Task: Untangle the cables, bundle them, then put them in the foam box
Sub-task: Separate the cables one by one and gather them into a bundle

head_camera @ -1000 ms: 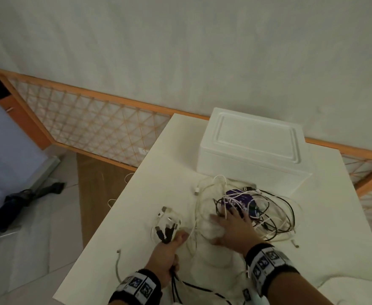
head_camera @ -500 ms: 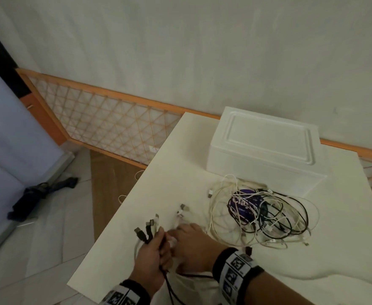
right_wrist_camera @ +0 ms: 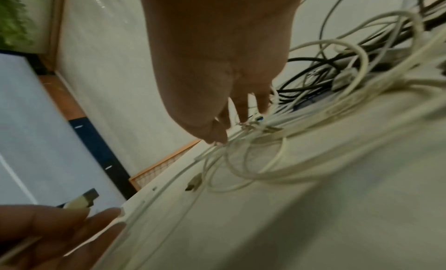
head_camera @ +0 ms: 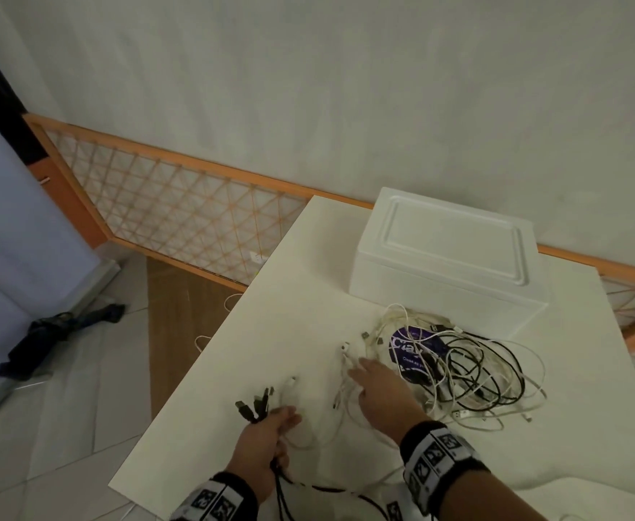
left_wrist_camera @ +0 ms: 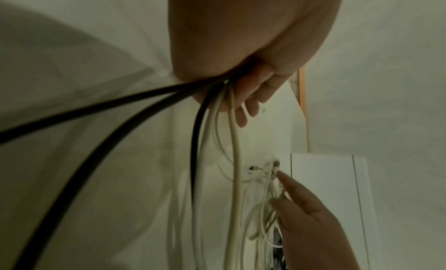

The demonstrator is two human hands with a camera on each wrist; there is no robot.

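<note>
Untangling is under way: the left hand [head_camera: 261, 443] grips gathered cable ends [head_camera: 256, 402] near the tabletop's [head_camera: 590, 426] left edge; the right hand [head_camera: 381, 394], fingers straight, reaches the tangle [head_camera: 470, 374]. Next, probably, another plug needs pinching free.

Dim, flat indoor light with soft shadows; the head view bends at its edges, and both wrist views are motion-blurred and greenish.
</note>
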